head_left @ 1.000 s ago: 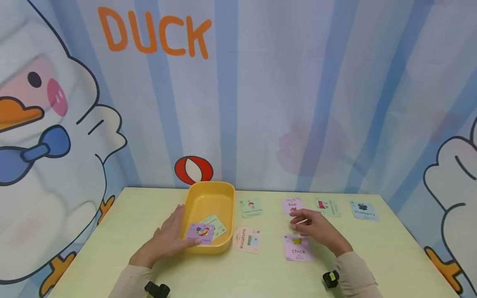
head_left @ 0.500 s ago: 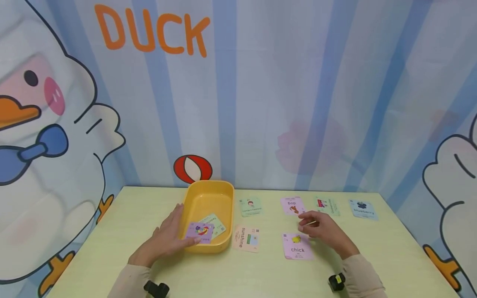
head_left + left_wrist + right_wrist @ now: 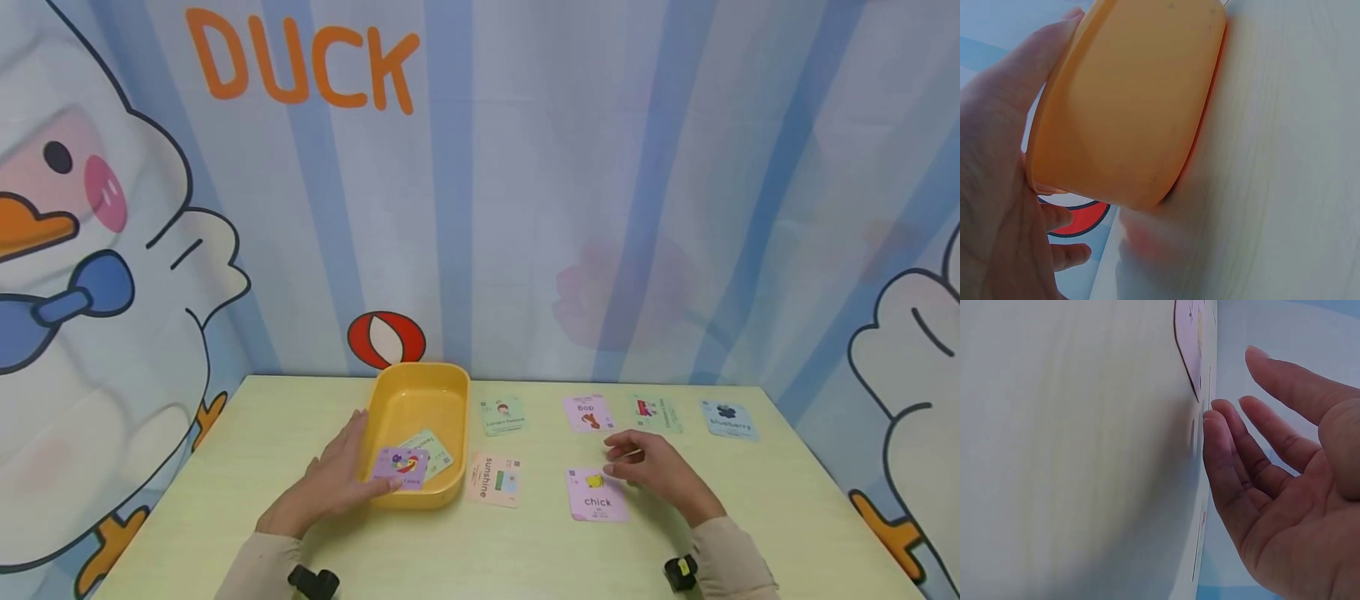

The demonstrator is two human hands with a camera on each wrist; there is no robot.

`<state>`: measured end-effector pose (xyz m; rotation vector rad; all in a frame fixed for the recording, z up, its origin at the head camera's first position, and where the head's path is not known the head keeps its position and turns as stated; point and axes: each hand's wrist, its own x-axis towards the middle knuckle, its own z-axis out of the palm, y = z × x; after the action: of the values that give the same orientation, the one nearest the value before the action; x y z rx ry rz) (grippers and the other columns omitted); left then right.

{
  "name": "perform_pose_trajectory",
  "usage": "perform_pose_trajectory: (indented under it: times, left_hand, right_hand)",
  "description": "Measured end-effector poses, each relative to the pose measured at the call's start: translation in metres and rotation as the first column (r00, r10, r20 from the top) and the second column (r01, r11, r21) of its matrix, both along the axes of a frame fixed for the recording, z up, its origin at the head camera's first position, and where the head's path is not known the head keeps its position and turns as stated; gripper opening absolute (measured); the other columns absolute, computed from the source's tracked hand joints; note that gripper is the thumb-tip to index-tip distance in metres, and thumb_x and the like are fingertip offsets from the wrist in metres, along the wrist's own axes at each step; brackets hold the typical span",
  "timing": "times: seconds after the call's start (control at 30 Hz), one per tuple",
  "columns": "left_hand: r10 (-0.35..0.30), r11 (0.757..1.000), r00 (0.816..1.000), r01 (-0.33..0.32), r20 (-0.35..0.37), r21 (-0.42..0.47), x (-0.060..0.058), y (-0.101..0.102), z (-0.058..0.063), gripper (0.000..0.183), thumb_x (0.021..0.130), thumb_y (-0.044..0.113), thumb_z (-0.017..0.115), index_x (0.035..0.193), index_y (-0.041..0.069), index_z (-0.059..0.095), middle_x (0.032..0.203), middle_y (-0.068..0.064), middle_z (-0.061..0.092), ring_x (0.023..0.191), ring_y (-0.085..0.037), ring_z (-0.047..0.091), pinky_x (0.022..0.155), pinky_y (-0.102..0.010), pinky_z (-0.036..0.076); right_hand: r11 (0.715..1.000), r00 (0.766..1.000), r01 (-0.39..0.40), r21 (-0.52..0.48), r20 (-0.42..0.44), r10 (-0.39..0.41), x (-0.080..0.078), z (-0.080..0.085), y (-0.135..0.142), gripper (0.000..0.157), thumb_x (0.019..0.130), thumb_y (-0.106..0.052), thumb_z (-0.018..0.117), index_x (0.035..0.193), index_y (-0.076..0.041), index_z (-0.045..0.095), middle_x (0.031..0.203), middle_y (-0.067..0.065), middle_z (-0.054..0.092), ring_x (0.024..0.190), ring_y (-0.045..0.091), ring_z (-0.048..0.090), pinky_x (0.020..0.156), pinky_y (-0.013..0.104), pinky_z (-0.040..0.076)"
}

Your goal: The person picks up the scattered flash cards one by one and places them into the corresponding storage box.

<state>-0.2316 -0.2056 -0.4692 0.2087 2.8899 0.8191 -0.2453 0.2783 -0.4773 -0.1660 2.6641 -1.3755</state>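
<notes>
the chick card (image 3: pixel 597 502) lies flat well to the right of the yellow tray (image 3: pixel 420 408), with the sunshine card (image 3: pixel 495 481) just beside the tray's right side. above the table, also well right of the tray, the right hand (image 3: pixel 660 471) holds nothing, thumb and fingers apart, close to the chick card. a card this thin and flat could resist pinching: fingertips might slide it or scrape the table (image 3: pixel 547 550) instead of getting under an edge. the left hand (image 3: pixel 330 483) lies along the tray's left side, fingers straight, thumb over the rim at the near left corner; a hard push there could shift the tray toward the sunshine card. inside the tray, a purple card (image 3: pixel 401 468) overlaps a green card (image 3: pixel 442 458); a slip of that thumb might disturb them.
</notes>
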Motion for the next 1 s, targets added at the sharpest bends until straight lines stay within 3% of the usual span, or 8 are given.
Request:
perform_pose_trajectory:
  times: [0.67, 0.83, 1.0]
  left_hand:
    - [-0.02, 0.999, 1.0, 0.021, -0.017, 0.034, 0.001, -0.002, 0.0, 0.123, 0.081, 0.067, 0.07, 0.164, 0.01, 0.0, 0.17, -0.018, 0.005, 0.153, -0.045, 0.016, 0.107, -0.084, 0.013]
    - [-0.014, 0.999, 1.0, 0.014, -0.01, 0.028, 0.001, -0.001, 0.001, 0.124, 0.08, 0.068, 0.07, 0.164, 0.01, -0.001, 0.17, -0.018, 0.006, 0.153, -0.045, 0.016, 0.108, -0.083, 0.014]
    - [-0.01, 0.999, 1.0, 0.011, -0.01, 0.032, 0.0, -0.001, 0.0, 0.124, 0.08, 0.069, 0.07, 0.164, 0.01, 0.0, 0.17, -0.018, 0.006, 0.153, -0.045, 0.016, 0.108, -0.083, 0.013]
  right_hand:
    - [0.991, 0.999, 0.013, 0.134, 0.033, -0.018, -0.004, 0.011, -0.008, 0.04, 0.082, -0.006, 0.083, 0.119, 0.001, 0.068, 0.105, 0.01, 0.065, 0.093, 0.022, 0.058, 0.073, 0.031, 0.05]
    - [0.983, 0.998, -0.007, 0.185, 0.058, -0.003, -0.004, 0.013, -0.008, 0.045, 0.077, -0.008, 0.086, 0.118, -0.002, 0.068, 0.106, 0.009, 0.064, 0.095, 0.022, 0.057, 0.081, 0.035, 0.049]
    - [0.964, 0.994, -0.057, 0.259, 0.1, 0.032, -0.006, 0.015, -0.009, 0.057, 0.07, -0.016, 0.093, 0.12, -0.006, 0.068, 0.113, 0.007, 0.063, 0.103, 0.024, 0.056, 0.098, 0.047, 0.047]
